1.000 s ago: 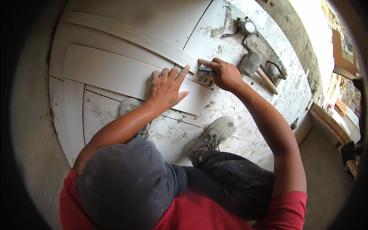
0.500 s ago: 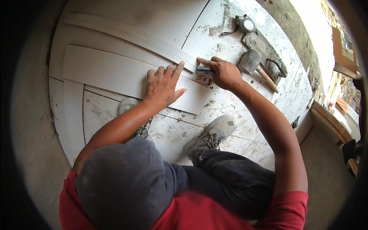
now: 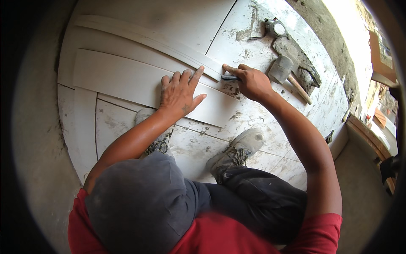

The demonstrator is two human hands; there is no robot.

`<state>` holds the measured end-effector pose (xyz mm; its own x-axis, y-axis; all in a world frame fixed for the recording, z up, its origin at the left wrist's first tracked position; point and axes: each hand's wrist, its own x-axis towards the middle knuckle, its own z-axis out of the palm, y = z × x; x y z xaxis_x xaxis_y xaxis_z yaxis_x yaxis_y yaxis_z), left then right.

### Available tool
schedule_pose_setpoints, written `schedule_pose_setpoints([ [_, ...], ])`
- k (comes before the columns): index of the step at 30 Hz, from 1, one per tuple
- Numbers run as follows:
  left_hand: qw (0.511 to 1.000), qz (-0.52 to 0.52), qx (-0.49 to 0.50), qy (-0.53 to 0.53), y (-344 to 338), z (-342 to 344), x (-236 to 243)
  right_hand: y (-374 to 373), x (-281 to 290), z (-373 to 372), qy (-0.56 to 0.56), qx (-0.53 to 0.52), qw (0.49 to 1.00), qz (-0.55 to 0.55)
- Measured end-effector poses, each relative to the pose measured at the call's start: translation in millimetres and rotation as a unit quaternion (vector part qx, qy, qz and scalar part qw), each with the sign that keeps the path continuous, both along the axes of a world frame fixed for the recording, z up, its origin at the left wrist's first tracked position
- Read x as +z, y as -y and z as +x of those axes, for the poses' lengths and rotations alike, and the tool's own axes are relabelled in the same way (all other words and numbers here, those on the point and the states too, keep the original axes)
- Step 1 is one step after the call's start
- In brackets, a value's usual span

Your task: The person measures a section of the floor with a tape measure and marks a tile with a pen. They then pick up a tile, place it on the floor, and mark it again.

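My left hand (image 3: 179,92) lies with fingers spread on a wide white strip of tile or board (image 3: 118,76), its index finger reaching the edge of a narrower pale strip (image 3: 169,49) beyond. In my right hand (image 3: 256,83) is a slim dark pen-like tool (image 3: 231,78), its exact kind unclear. The tool's end meets the right end of the narrow strip, and my right index finger stretches out beside it. Both strips lie roughly side by side over larger white floor tiles (image 3: 203,146).
Right of my hands lie a grey-headed rubber mallet (image 3: 281,70), a mortar-covered trowel (image 3: 292,48) and a tape measure (image 3: 278,29). My shoes (image 3: 249,139) stand on the stained tiles. Bare concrete (image 3: 38,106) borders the left, and wooden boards (image 3: 368,133) lean at the right.
The whole scene has shifted slightly rightward in the picture. My hands keep nearly the same pose, the right still gripping the dark tool at the narrow strip's end.
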<state>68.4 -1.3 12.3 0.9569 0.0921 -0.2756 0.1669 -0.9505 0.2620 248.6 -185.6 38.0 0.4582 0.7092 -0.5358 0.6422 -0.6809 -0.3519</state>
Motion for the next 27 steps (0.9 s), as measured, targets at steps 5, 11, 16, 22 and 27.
schedule_pose_setpoints([
  [5, 1.000, -0.002, 0.008, 0.004, -3, 0, 0, 0, 0, 1, 0.005, 0.008, 1.000, -0.002],
  [11, 1.000, 0.000, 0.014, 0.021, -7, 0, 0, -2, 2, -1, 0.005, 0.007, 1.000, -0.005],
  [16, 1.000, -0.002, 0.017, 0.012, -11, 0, 1, -2, 2, 0, 0.001, 0.012, 1.000, -0.009],
  [22, 1.000, -0.011, 0.018, 0.017, -13, 1, 2, -4, 4, -2, -0.001, 0.014, 1.000, -0.013],
  [27, 1.000, -0.012, 0.017, 0.014, -13, 1, 1, -1, 10, 2, -0.002, 0.030, 1.000, -0.008],
])
